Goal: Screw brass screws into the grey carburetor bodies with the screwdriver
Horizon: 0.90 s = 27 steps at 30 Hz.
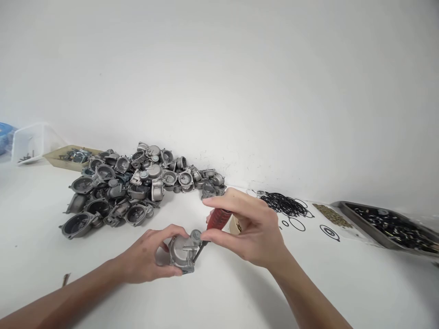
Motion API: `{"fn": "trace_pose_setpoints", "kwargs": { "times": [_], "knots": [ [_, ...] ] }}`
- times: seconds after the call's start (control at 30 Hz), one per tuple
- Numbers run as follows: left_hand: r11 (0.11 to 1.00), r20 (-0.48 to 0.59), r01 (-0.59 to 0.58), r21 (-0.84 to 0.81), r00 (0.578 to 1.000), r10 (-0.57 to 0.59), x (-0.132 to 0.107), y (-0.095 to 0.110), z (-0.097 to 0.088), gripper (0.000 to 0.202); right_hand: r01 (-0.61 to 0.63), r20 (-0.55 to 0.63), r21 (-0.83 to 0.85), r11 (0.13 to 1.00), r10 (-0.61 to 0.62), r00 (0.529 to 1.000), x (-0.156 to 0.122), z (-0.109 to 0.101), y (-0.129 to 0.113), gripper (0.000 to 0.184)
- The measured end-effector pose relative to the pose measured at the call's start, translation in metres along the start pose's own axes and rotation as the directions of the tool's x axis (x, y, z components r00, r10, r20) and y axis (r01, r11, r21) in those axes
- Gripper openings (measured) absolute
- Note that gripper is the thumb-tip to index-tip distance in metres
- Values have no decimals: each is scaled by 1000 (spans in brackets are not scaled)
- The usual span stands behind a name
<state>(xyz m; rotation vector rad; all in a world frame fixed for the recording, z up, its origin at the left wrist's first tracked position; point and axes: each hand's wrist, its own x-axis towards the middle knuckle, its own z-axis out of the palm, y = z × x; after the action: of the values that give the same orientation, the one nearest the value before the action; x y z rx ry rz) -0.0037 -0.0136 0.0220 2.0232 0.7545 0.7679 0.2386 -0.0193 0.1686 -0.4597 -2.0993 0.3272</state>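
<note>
My left hand (151,256) grips a grey metal carburetor float bowl (180,252) between thumb and fingers, just over the white table. In my right hand (250,226) is a screwdriver (219,220) with a red handle, pinched between thumb and fingers. Its shaft slants down to the left, and the tip meets the lower right side of the bowl. Whether the tip sits in a screw is too small to tell. A round cap on the bowl shows close to my right thumb.
A heap of similar float bowls (116,194) lies at the back left, by a yellowish tray (56,157) and a clear bin (29,141). At right are black O-rings (284,204), small brass parts (332,214) and a metal tray (363,228) of dark parts. A white wall (219,91) stands behind.
</note>
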Motion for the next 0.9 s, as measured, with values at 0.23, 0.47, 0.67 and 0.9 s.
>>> {"fn": "trace_pose_setpoints", "kwargs": {
  "times": [0.23,0.47,0.67,0.9],
  "knots": [
    [1000,-6,4,15,1000,-4,0,1,0,55,-19,169,217,976,-19,985,3,-6,-1,44],
    [1000,0,-16,-24,1000,16,2,3,-2,52,-2,91,152,988,-12,996,1,-3,-5,40],
    [998,-54,32,61,998,-29,-2,-2,3,58,-91,-46,-214,973,82,996,2,6,-16,28],
    [986,-103,76,149,993,-61,-2,-4,8,58,-28,37,-197,980,36,999,2,-1,-12,36]
  ]
}}
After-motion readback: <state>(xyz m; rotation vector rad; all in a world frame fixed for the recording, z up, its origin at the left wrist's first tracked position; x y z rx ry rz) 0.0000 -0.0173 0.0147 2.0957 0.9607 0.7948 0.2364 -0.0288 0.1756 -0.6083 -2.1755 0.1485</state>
